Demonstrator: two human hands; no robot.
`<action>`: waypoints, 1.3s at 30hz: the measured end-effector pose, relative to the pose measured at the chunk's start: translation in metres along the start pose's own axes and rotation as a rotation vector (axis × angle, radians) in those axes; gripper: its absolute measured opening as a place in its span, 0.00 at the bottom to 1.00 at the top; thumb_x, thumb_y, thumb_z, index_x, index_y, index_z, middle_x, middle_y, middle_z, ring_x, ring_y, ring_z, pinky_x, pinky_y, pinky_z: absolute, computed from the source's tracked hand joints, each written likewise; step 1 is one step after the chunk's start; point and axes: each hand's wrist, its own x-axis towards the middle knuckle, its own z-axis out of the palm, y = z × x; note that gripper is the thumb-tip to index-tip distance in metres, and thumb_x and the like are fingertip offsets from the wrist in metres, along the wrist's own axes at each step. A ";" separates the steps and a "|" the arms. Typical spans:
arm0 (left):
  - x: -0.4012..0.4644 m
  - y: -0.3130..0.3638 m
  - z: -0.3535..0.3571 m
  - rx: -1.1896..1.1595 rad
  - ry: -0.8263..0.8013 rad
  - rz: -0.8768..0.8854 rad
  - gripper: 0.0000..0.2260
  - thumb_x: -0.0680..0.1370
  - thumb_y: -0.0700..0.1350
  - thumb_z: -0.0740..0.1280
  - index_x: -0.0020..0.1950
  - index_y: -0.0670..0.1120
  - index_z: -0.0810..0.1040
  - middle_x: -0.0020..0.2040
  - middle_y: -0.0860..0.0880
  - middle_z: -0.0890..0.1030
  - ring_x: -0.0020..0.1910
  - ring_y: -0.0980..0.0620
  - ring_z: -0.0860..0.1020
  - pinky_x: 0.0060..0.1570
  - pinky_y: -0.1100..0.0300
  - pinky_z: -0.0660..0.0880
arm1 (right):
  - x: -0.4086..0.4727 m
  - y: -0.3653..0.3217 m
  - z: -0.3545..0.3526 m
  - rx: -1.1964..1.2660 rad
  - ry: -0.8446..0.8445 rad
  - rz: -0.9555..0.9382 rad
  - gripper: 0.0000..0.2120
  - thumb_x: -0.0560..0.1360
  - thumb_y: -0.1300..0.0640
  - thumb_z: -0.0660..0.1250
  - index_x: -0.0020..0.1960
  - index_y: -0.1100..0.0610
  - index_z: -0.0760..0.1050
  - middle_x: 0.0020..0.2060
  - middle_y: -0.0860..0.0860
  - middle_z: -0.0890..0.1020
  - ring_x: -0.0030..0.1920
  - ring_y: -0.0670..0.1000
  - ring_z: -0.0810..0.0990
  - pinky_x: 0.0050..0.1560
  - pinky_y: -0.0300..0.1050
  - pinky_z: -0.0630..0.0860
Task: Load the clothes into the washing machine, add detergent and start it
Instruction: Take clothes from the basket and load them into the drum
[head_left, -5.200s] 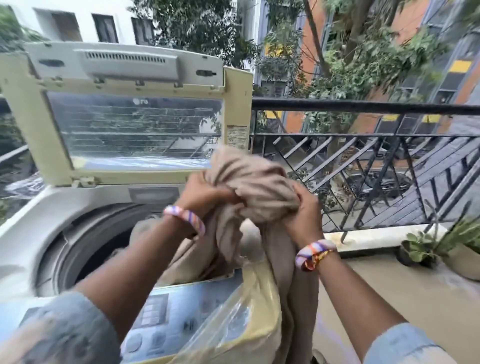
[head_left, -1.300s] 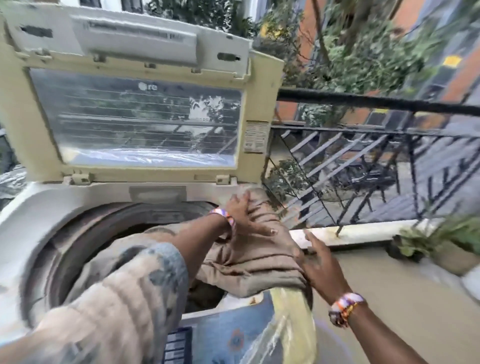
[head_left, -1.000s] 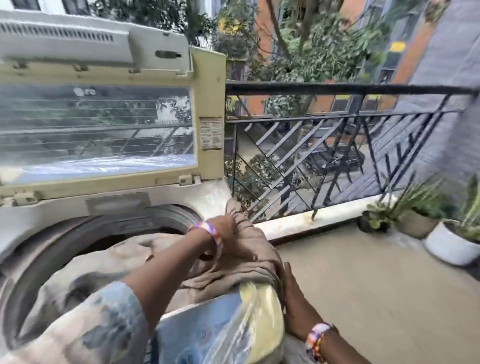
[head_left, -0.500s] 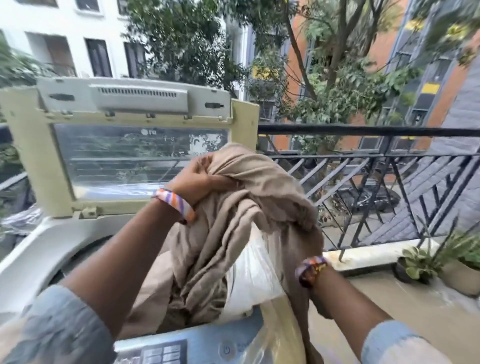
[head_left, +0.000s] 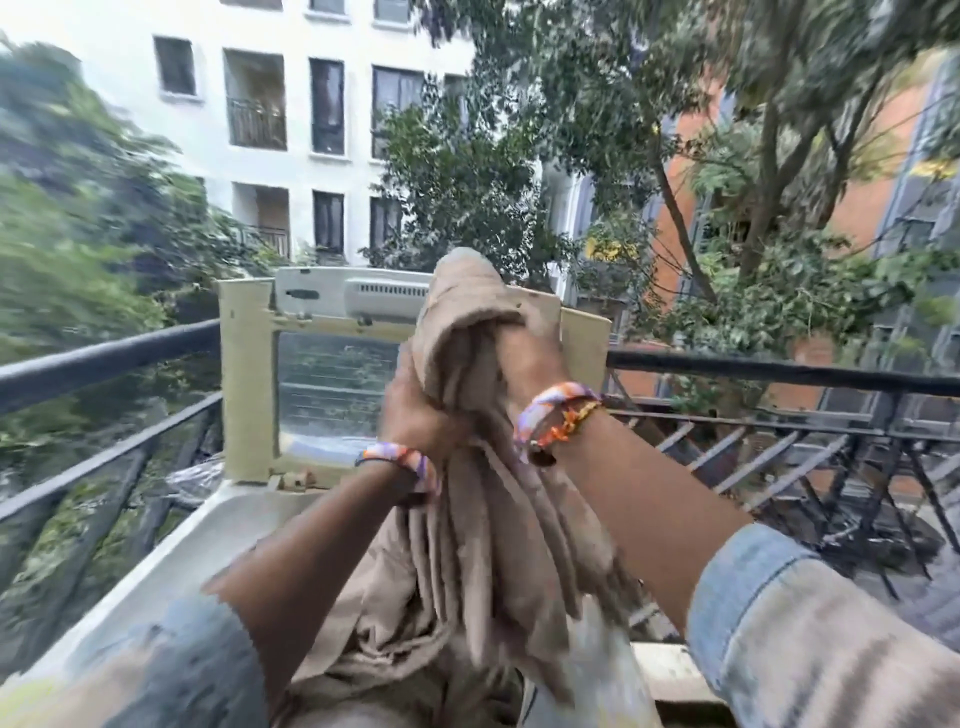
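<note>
I have both hands up in front of me, bunched tight round a beige cloth (head_left: 483, 499). My left hand (head_left: 415, 415) grips it low, fingers curled right round the gathered fabric, knuckles toward me. My right hand (head_left: 530, 358) grips it just above and to the right of the left, fingers wrapped into the folds so that most of them are buried in the cloth. The two hands are touching or all but touching; the blur keeps me from telling which.

A rounded hump of cloth stands up above my right hand. The rest hangs down between my forearms in long folds and bunches low over the washing machine (head_left: 171, 551), whose white top rim slopes up the left of my view under my left arm. I cannot see the tub from here; the cloth and my arms cover it.

Each wrist wears a woven band of purple, orange and white: the left band (head_left: 400, 460) just below the left hand, the right band (head_left: 556, 413) just below the right hand. My sleeves are pale blue.

Behind the cloth, the machine's lid (head_left: 249, 379) stands upright, its yellowed frame round a clear window. A black railing (head_left: 109, 358) runs away from the lid on both sides. Beyond the railing are trees (head_left: 467, 171) and a white building (head_left: 291, 119).
</note>
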 end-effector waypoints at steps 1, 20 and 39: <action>0.006 0.003 -0.009 0.011 0.101 -0.016 0.35 0.52 0.52 0.68 0.60 0.49 0.75 0.50 0.49 0.80 0.54 0.50 0.79 0.54 0.54 0.76 | -0.009 -0.003 0.006 0.067 -0.048 -0.023 0.07 0.76 0.66 0.62 0.49 0.55 0.72 0.49 0.55 0.77 0.50 0.50 0.74 0.52 0.42 0.74; 0.042 0.016 -0.057 0.269 0.164 0.154 0.20 0.67 0.30 0.64 0.58 0.38 0.78 0.46 0.43 0.81 0.48 0.52 0.76 0.36 0.74 0.68 | -0.020 0.063 -0.052 -0.585 0.150 0.124 0.09 0.74 0.69 0.61 0.47 0.59 0.76 0.40 0.55 0.78 0.35 0.50 0.73 0.27 0.33 0.66; 0.018 -0.025 -0.024 -0.048 0.368 -0.374 0.27 0.61 0.46 0.74 0.60 0.44 0.78 0.57 0.44 0.81 0.57 0.46 0.79 0.48 0.64 0.70 | -0.011 0.029 0.014 0.269 -0.270 0.067 0.20 0.75 0.68 0.62 0.63 0.52 0.67 0.53 0.53 0.78 0.50 0.51 0.79 0.47 0.45 0.79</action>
